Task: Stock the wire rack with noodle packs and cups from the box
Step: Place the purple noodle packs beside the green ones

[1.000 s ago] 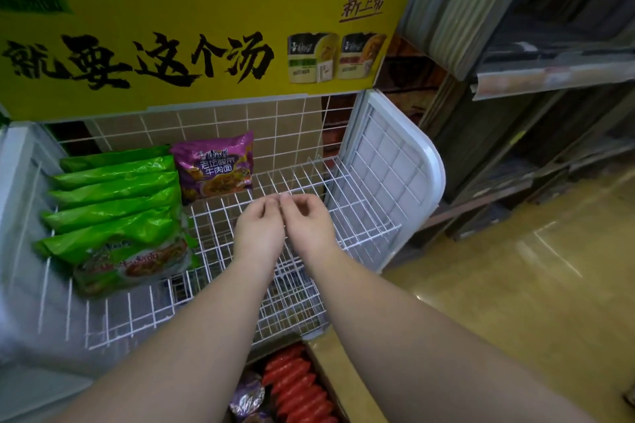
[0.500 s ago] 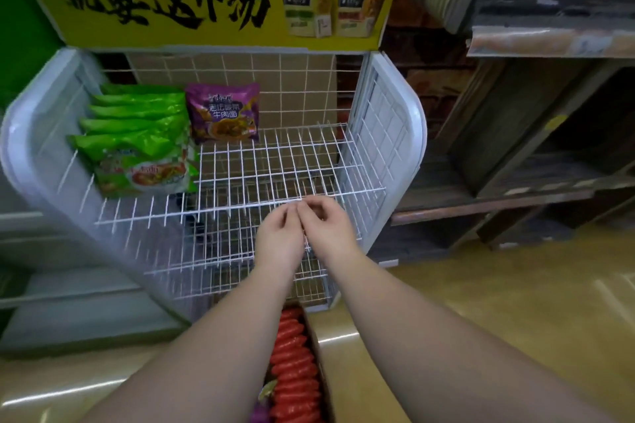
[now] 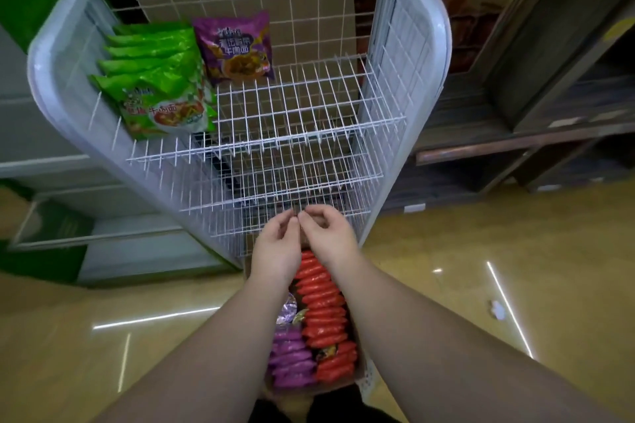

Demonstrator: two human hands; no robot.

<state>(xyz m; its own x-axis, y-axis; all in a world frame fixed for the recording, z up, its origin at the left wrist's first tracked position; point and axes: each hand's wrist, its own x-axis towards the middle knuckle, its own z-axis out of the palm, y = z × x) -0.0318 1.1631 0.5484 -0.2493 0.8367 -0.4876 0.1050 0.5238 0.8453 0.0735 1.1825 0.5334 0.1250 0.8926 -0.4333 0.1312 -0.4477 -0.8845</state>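
While both hands hang empty over the box, the step in hand looks like the reach for the next load, with nothing yet lifted. The wire rack stands beyond the fingertips: a tall frame of thin white wire grids in stacked tiers between smooth, rounded pale side panels. On its top tier, far past the fingers and to their left, lies a shingled stack of green noodle packs — glossy crinkled film, flat pillow shapes. Just right of them a single purple noodle pack leans against the back grid. The rest of that tier is bare wire.

Below the fingers and back toward the wrists sits the cardboard box on the shiny yellowish floor. It holds a long row of red packs standing on edge, and a shorter row of purple packs beside it, all with ruffled, sealed seams. No cups can be made out.

The left hand and right hand meet fingertip to fingertip, fingers loosely curled, pinching nothing that can be seen. The next move likely calls for parting them and dropping both into the box — soft, slippery film wants a squeeze across several packs at once.
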